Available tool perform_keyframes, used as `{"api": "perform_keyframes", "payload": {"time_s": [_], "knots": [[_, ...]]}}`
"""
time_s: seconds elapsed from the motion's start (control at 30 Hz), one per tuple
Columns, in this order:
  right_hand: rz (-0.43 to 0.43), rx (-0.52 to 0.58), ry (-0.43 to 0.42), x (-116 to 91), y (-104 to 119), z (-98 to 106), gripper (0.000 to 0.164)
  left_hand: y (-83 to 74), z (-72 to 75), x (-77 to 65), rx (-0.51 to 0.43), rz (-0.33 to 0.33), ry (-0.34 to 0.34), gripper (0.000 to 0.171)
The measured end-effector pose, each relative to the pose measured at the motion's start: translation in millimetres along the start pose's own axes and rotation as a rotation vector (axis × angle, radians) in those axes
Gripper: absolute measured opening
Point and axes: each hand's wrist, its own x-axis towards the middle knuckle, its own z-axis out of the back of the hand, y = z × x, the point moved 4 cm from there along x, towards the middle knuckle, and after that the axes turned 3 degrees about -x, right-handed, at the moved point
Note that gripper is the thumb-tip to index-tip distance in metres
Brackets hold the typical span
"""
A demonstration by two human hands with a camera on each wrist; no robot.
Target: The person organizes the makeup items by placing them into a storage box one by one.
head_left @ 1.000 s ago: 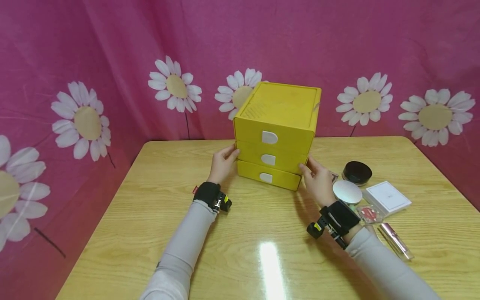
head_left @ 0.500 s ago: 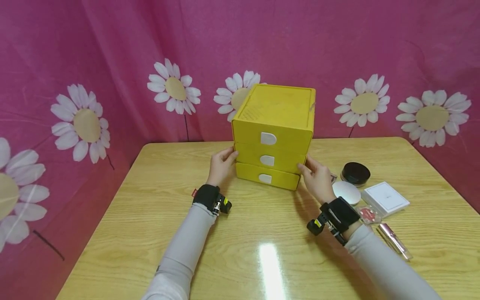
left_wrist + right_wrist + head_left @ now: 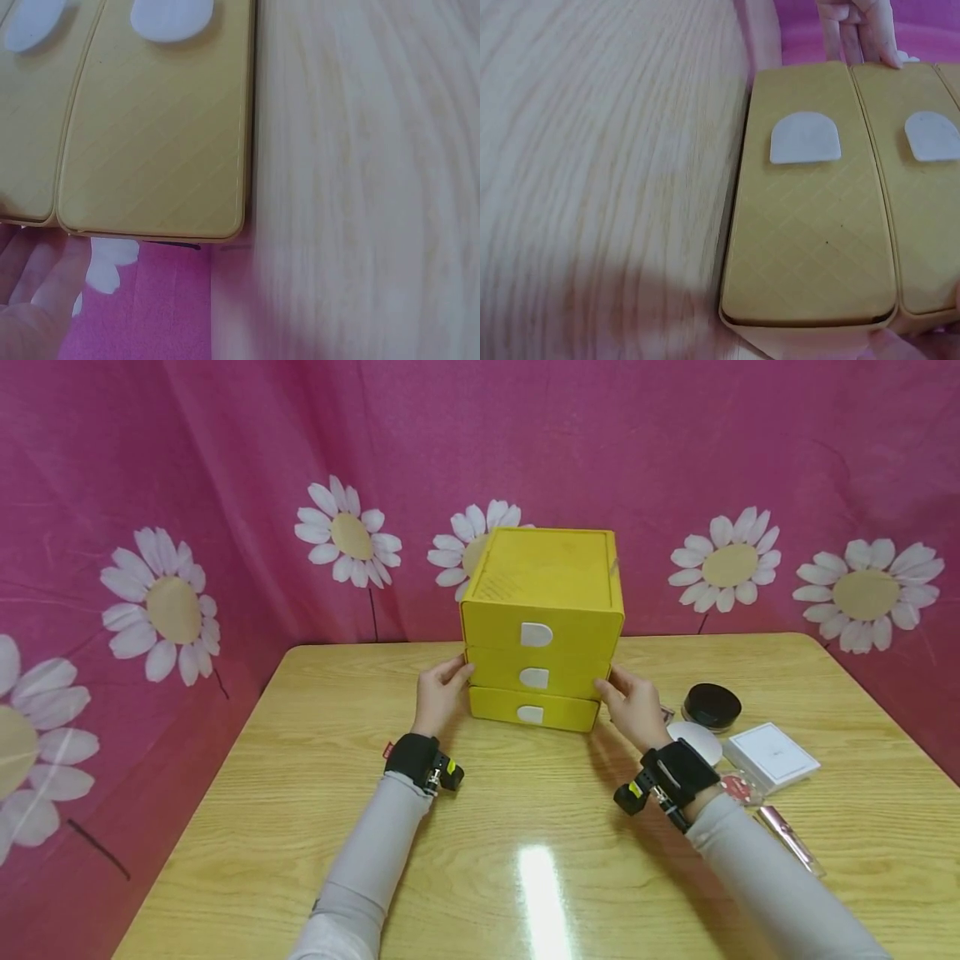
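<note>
A yellow three-drawer storage box (image 3: 498,625) with white tabs on its drawer fronts stands toward the back of the table. My left hand (image 3: 437,700) holds its left side at middle-drawer height, thumb by the front edge. On the opposite side my right hand (image 3: 636,710) grips the box at a similar height, its thumb at the front corner. All the drawers look closed. In the left wrist view the fingers (image 3: 49,281) lie along the box's side. The right wrist view shows only part of the right hand (image 3: 919,345) at the lower corner.
Right of the box lie a black round jar (image 3: 712,707), a pale round compact (image 3: 697,742), a white square case (image 3: 772,755), a small clear case with red inside (image 3: 739,787) and a pink tube (image 3: 787,837). A pink flowered curtain (image 3: 600,435) hangs behind the wooden table (image 3: 337,710).
The box has turned slightly between my hands: its far end swung left, and its front now faces me more squarely. Both hands have kept their places on its sides.
</note>
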Motion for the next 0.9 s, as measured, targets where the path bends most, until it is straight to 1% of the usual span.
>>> {"api": "perform_keyframes", "payload": {"time_s": [0.07,0.2,0.27,0.33,0.47,0.5,0.57,0.63,0.7,0.8,0.9], "knots": [[0.002,-0.002,0.008,1.7,-0.7,0.4,0.043,1.4,0.1,-0.1,-0.009,-0.008,-0.01,0.034],[0.027,0.002,0.017,6.2,-1.5,0.5,0.042,16.2,0.2,6.1,-0.013,-0.023,-0.038,0.034],[0.042,0.009,0.019,8.2,-1.3,0.6,0.041,23.2,-0.1,9.2,0.0,-0.036,-0.058,0.035],[0.05,0.02,0.021,9.9,-1.6,0.7,0.04,27.2,-0.6,10.4,0.008,-0.043,-0.071,0.035],[0.046,0.01,0.024,12.7,-3.0,1.0,0.038,28.3,-1.4,9.6,0.006,-0.038,-0.081,0.035],[0.039,0.004,0.027,13.7,-3.7,1.0,0.037,24.5,-1.3,8.0,-0.004,-0.025,-0.079,0.034],[0.018,-0.003,0.036,15.9,-5.3,0.5,0.037,14.2,-1.2,2.8,-0.004,-0.021,-0.075,0.033],[-0.002,-0.002,0.047,18.3,-7.7,0.0,0.037,13.7,-0.7,2.5,-0.01,-0.021,-0.075,0.034],[-0.024,0.011,0.06,20.1,-9.5,-0.5,0.038,14.2,-0.7,2.7,-0.015,-0.014,-0.078,0.033],[-0.04,0.027,0.074,21.6,-11.2,-0.6,0.04,28.0,-0.9,8.6,-0.015,-0.017,-0.092,0.034],[-0.053,0.038,0.084,22.4,-10.9,-0.3,0.04,27.9,-1.2,8.6,-0.009,-0.014,-0.097,0.034]]}}
